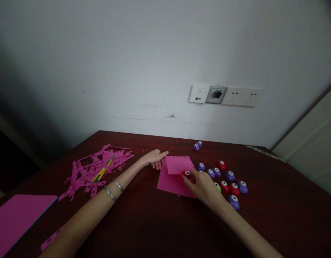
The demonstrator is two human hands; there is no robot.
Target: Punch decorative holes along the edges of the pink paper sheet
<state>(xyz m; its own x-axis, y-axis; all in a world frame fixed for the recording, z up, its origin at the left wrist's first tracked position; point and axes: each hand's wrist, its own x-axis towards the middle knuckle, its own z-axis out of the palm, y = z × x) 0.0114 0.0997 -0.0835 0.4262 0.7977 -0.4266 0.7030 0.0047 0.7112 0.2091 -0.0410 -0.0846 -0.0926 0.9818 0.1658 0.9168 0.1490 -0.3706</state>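
Note:
A pink sheet of paper [171, 181] lies on the dark wooden table [160, 222], its top part folded over. My left hand [154, 158] rests at the sheet's upper left corner, index finger stretched along the top edge and the other fingers curled under. My right hand [201, 184] pinches a small red craft punch [186, 174] set on the sheet's right edge. Several purple, red and green punches [230, 184] sit just right of my right hand.
A heap of pink punched paper strips [92, 172] with a yellow-green cutter [103, 171] lies at the left. A stack of pink paper [17, 218] sits at the near left edge. Two purple punches [197, 145] stand near the wall. Wall sockets [226, 96] above.

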